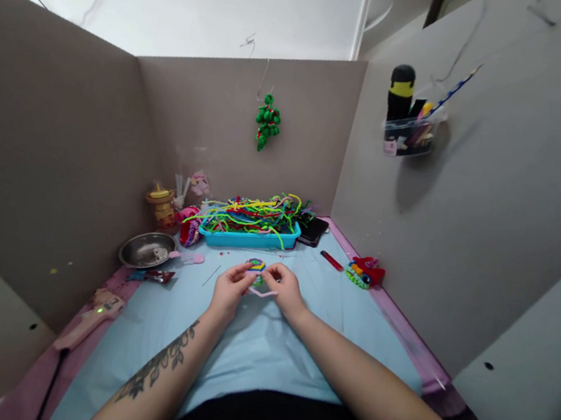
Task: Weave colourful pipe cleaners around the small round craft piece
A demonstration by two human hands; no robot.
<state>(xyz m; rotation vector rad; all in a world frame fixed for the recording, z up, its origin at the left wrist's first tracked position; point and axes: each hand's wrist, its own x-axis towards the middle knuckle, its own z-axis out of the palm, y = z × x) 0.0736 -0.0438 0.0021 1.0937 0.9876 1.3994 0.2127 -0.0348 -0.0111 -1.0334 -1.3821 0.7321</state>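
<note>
My left hand (229, 288) and my right hand (285, 289) meet over the light blue table cover (258, 348), fingers pinched. Between them they hold a small coiled pipe-cleaner piece (255, 266) in blue, yellow and pink. A pink pipe cleaner (261, 293) trails from it, bent just below my fingertips. Behind my hands stands a turquoise tray (249, 237) heaped with loose pipe cleaners in many colours.
A metal bowl (146, 250) and a pink glue gun (90, 317) lie at the left. A finished colourful pipe-cleaner figure (363, 272) and a red tool (331, 260) sit at the right. Grey partition walls enclose the desk; a clear cup of pens (409, 135) hangs on the right wall.
</note>
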